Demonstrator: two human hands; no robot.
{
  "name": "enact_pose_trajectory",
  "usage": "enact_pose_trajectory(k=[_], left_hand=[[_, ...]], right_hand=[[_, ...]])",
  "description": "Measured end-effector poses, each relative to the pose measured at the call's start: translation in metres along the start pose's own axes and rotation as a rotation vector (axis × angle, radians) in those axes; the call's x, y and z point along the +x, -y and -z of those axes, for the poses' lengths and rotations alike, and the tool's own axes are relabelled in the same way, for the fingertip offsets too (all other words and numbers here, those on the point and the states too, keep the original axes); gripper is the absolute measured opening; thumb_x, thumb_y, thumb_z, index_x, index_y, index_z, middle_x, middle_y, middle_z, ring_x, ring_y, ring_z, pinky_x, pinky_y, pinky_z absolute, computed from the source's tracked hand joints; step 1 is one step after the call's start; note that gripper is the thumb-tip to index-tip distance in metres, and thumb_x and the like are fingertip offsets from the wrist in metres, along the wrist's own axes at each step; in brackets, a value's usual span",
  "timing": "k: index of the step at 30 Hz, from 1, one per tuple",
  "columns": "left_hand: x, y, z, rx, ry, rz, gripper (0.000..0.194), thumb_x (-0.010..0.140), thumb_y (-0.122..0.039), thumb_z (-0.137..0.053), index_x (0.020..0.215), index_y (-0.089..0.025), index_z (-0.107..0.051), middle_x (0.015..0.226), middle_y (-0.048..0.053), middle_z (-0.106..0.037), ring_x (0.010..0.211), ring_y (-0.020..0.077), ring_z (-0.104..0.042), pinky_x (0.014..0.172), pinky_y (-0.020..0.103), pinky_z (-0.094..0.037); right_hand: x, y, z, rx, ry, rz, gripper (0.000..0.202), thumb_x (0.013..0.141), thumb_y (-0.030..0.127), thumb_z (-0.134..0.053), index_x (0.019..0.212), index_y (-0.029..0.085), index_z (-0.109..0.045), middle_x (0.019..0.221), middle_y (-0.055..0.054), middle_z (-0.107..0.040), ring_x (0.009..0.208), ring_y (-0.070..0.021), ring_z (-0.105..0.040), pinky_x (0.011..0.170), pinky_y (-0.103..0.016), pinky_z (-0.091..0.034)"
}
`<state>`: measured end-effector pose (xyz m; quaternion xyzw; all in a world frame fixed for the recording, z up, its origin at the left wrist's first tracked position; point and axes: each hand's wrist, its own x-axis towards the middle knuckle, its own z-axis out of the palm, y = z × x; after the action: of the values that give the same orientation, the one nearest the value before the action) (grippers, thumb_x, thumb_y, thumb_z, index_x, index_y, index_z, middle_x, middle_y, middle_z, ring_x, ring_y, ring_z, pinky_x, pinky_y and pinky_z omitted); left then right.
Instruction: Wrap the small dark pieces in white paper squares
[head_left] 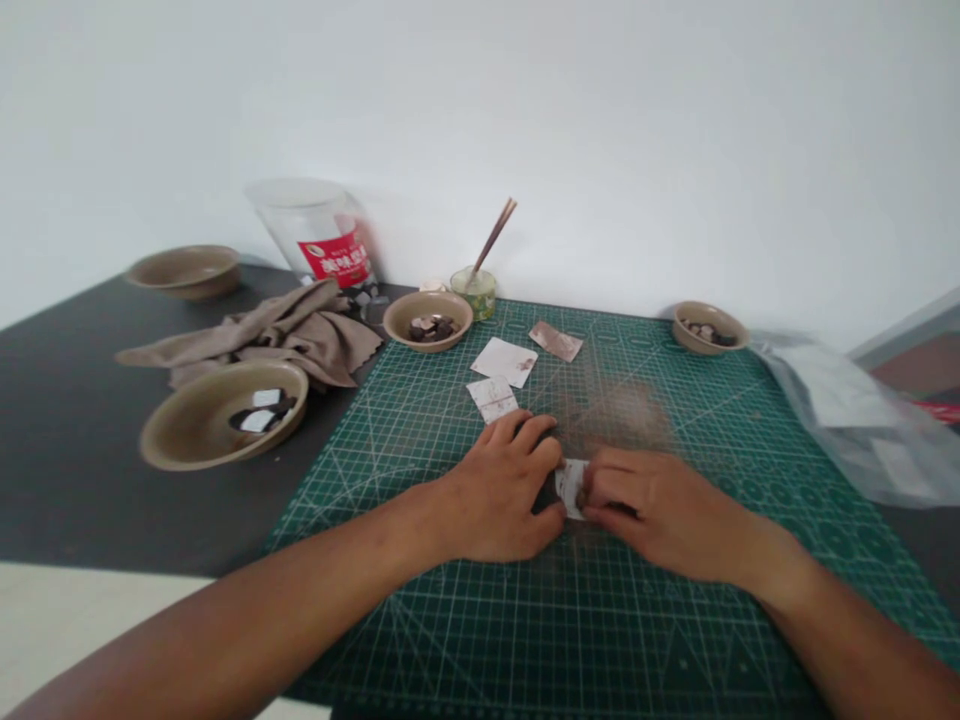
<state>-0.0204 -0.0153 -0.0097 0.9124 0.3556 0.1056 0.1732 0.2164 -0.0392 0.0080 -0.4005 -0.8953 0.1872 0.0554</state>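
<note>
Between my hands, just above or on the green cutting mat (600, 620), is a small white piece of paper (571, 488) with dark smudges. My left hand (506, 490) is closed in a pinch on its left edge, fingers curled and thumb below. The fingers of my right hand (660, 505) pinch the right edge. Whether the paper wraps anything is hidden by my fingers. Beyond my left hand lie two smudged white paper squares (504, 361) and a brown-stained piece (556, 341). Brown powder (634, 410) smears the mat past my right hand.
Bowls with dark pieces stand at back middle (428, 338), back right (709, 328) and left (187, 430). Another bowl (187, 272) sits far left. Also around are a brown cloth (300, 335), a plastic jar (315, 235), a green cup (480, 295) holding sticks, and a plastic bag (847, 400).
</note>
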Motion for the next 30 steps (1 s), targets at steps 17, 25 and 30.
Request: enact_pose_trajectory(k=[17,25,30], left_hand=[[0.000,0.000,-0.001,-0.041,-0.050,-0.028,0.029,0.081,-0.028,-0.065,0.107,-0.019,-0.058,0.146,0.013,-0.048,0.140,0.0365,-0.036,0.117,0.057,-0.032],[0.021,-0.010,-0.002,-0.288,-0.515,-0.082,0.035,0.089,-0.028,-0.067,0.120,-0.021,-0.052,0.128,0.010,-0.061,0.124,0.0257,-0.053,0.107,0.047,-0.043],[0.035,-0.012,-0.003,-0.321,-0.650,-0.148,0.027,0.086,-0.026,-0.074,0.109,-0.022,-0.060,0.121,0.008,-0.065,0.117,0.0235,-0.059,0.102,0.043,-0.048]], right_hand=[[0.007,-0.011,-0.007,0.359,-0.372,-0.169,0.009,0.093,0.023,-0.066,0.084,0.022,-0.067,0.098,-0.002,-0.068,0.091,-0.0181,-0.062,0.081,-0.033,-0.046],[0.015,-0.001,-0.014,1.484,-0.531,-0.167,0.017,0.085,0.033,-0.078,0.082,0.022,-0.066,0.092,0.001,-0.066,0.064,-0.0088,-0.051,0.057,-0.022,-0.041],[0.018,0.001,-0.013,1.676,-0.607,-0.146,0.017,0.083,0.032,-0.080,0.085,0.022,-0.066,0.081,0.003,-0.065,0.060,-0.0072,-0.051,0.054,-0.019,-0.042]])
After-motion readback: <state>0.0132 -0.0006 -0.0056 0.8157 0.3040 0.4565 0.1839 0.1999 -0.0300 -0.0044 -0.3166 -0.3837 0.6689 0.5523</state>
